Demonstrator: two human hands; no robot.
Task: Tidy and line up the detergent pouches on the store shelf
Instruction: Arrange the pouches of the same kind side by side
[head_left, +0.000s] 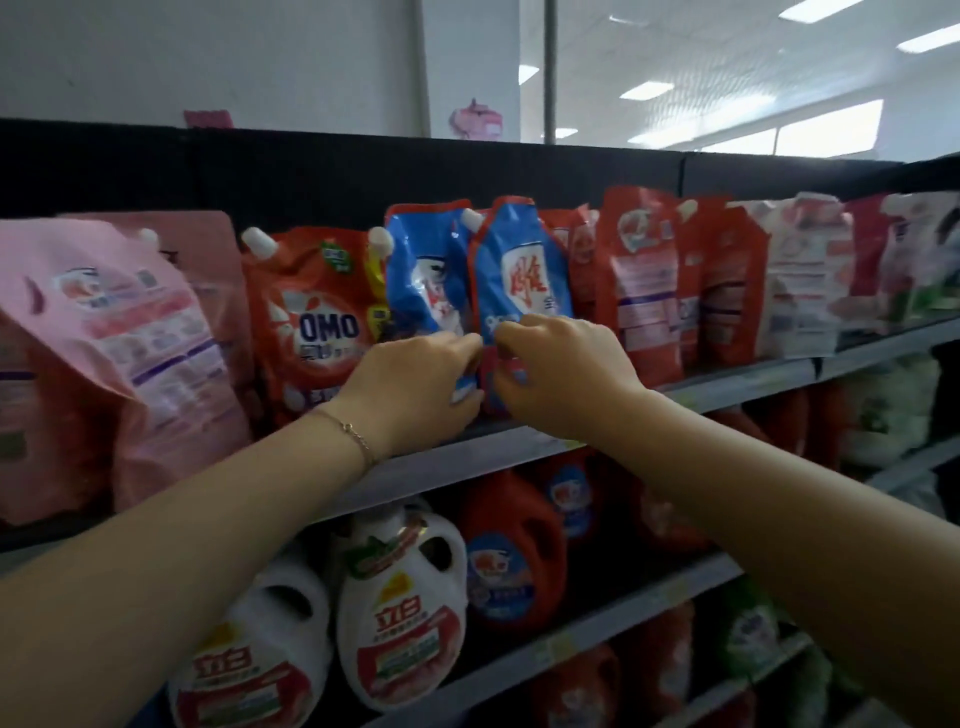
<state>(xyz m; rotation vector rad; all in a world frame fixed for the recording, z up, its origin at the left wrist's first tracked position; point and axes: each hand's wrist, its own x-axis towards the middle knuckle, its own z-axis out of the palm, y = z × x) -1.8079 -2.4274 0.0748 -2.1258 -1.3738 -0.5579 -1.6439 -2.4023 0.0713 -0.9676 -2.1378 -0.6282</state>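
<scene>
Head camera: left hand (415, 387) grips the left blue pouch (422, 275), right hand (563, 374) pinches the right blue pouch (522, 267).

Glossy, crinkled plastic film on the blue pouches (522, 270), the red OMO pouch (306, 317) and the pink pouch (124, 353). Smooth hard plastic on the white jugs (405, 603). Matt grey metal along the shelf edge (467, 460). Thin metal chain bracelet (358, 439).

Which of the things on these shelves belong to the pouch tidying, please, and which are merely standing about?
In the job: left blue pouch, held by the left hand; right blue pouch, pinched by the right hand; red OMO pouch; pink pouch.
Just there: white jugs and red jug on the shelf below.
</scene>
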